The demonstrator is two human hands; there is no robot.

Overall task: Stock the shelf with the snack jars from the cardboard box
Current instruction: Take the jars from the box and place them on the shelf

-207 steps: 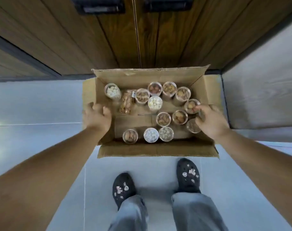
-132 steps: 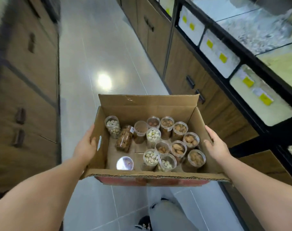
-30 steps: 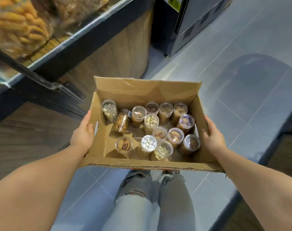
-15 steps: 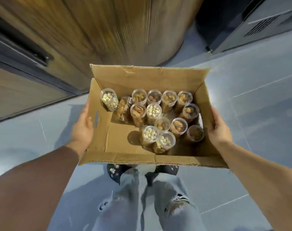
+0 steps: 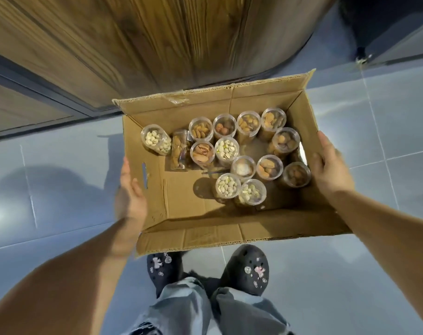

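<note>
Pressing flat against the outside of the left wall, the left hand (image 5: pixel 130 192) keeps its fingers straight and unclasped, bracing the cardboard box (image 5: pixel 181 210) just beside a slot cut in that wall. Whether the box rests on the grey tiled floor (image 5: pixel 48 170) or hangs just above it cannot be told. Inside, the near-left part of the box bottom is bare. At the far left a jar of pale nuts (image 5: pixel 156 140) leans over, and a jar of almonds (image 5: pixel 179 151) is tipped beside it. The other snack jars (image 5: pixel 226 148) stand upright in a cluster toward the right wall, clear lids up. The right hand (image 5: pixel 331 165) grips that wall at its rim, with the thumb hooked inside and the fingers outside. Beyond the box rises a wooden cabinet front (image 5: pixel 157 39). Below it are two black clogs (image 5: pixel 251 269).
</note>
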